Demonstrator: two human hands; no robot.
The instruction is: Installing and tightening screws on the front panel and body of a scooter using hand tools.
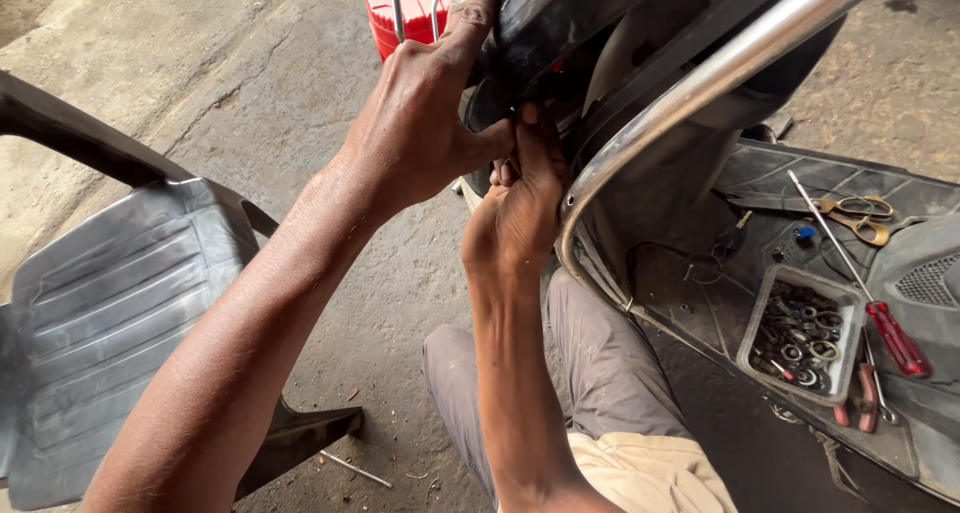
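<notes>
Gripping the edge of a scooter's glossy black body panel (560, 13), the left hand (420, 123) closes over its top while the right hand (520, 208) pinches shut just below, against the panel's underside; what it pinches is hidden. One curved chrome guard rail (700, 83) runs beside them. On the ribbed footboard (780, 173) lie one tray of washers (800, 333), one red-handled screwdriver (895, 338) and one pair of scissors (860, 218).

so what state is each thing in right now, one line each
left hand: gripping the edge of the black panel
right hand: fingers pinched at the panel's lower edge
chrome bar: fixed, running diagonally, untouched
tray: open, holding washers and small parts
screwdriver: lying flat on the footboard
scissors: lying on the footboard, shut or open unclear
chair: tipped over on the ground
</notes>
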